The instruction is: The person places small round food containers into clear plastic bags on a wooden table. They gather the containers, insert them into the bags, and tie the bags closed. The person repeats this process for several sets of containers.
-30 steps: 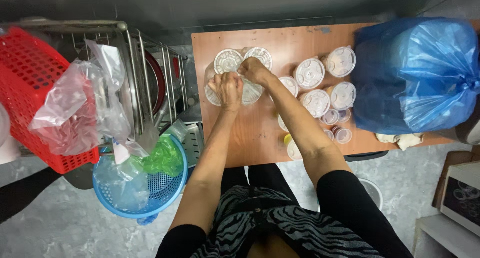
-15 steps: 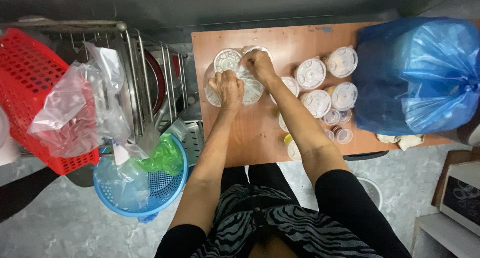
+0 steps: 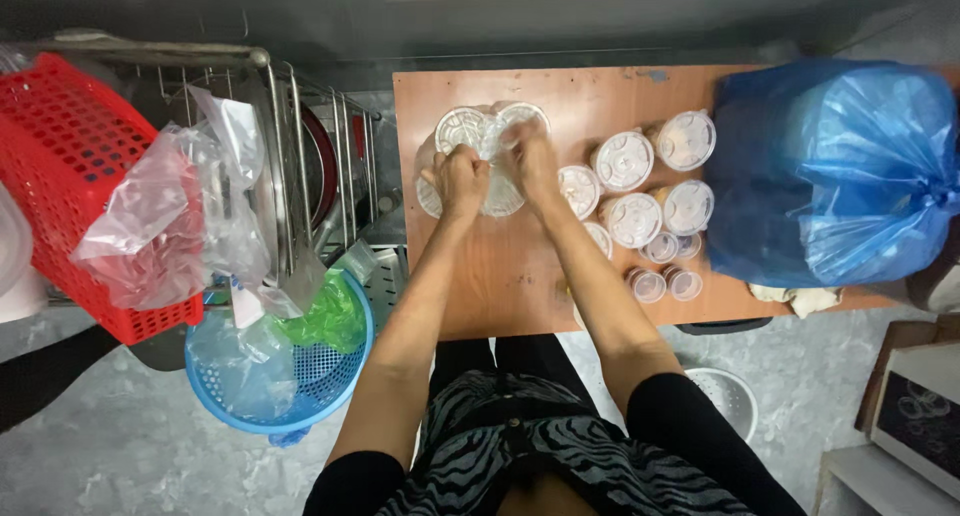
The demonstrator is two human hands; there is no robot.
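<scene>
Hands have closed in together at the table's [image 3: 520,296] far-left corner. Left hand [image 3: 462,180] and right hand [image 3: 530,162] both grip a clear bag [image 3: 497,181] of lidded cups, pinching its top shut. More cups [image 3: 640,191] stand mid-table, beside a blue bag [image 3: 830,171].

Wooden table [image 3: 500,286], lidded cups [image 3: 640,191], blue bag [image 3: 830,166]
</scene>
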